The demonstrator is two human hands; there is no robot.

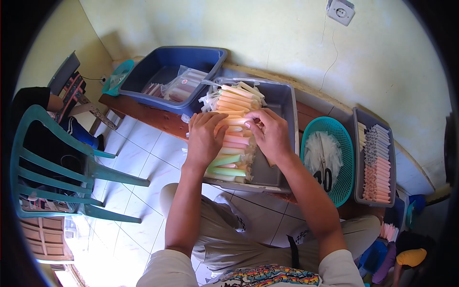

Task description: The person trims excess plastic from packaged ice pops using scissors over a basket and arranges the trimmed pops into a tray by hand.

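Note:
In the middle, a grey tray (279, 177) holds rows of filled plastic tubes in orange, pink, cream and green. My left hand (206, 138) is bent over the left side of the row, its fingertips at one end of a pale orange tube (235, 121). At the tube's other end is my right hand (270, 134), with thumb and forefinger closed on it. The tube lies across the top of the pile between both hands. Green tubes (228, 171) rest at the near end of the tray.
A blue bin (172, 53) with bagged tubes stands at the back left. To the right are a turquoise basket (340, 186) with scissors (325, 167) and a grey tray (357, 158) of tubes. A green chair (52, 182) is left; a person (411, 258) is lower right.

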